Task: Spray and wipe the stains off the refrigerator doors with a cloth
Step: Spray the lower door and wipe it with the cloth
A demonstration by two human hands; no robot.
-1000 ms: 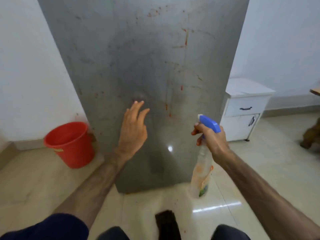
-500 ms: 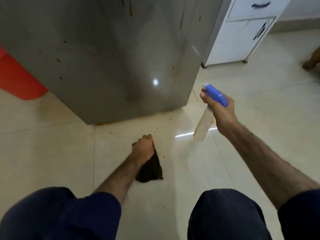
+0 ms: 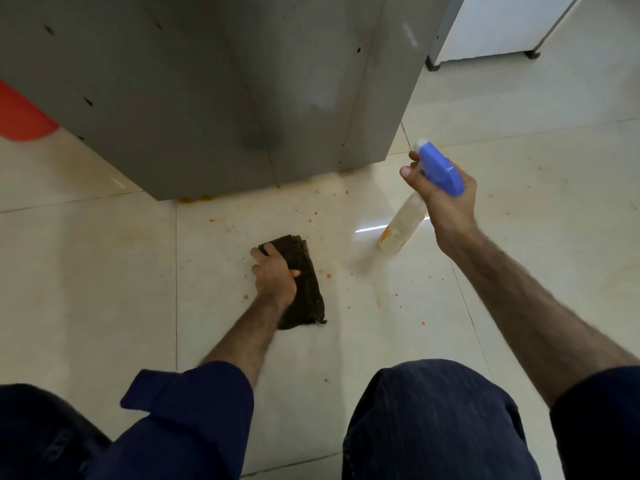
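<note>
Tiled floor [image 3: 519, 237] (orange-speckled) — left hand [image 3: 275, 273] grips dark cloth [image 3: 304, 285].

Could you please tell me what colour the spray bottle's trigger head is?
Blue, on the spray bottle; the head view shows it.

Glossy cream floor tiles [image 3: 86, 271] with thin grout lines carry scattered orange specks [image 3: 315, 213] and a bright streak of reflected light [image 3: 369, 229], a red bucket [image 3: 20, 112] at the left edge, a white cabinet [image 3: 498, 26] on dark feet top right.
</note>
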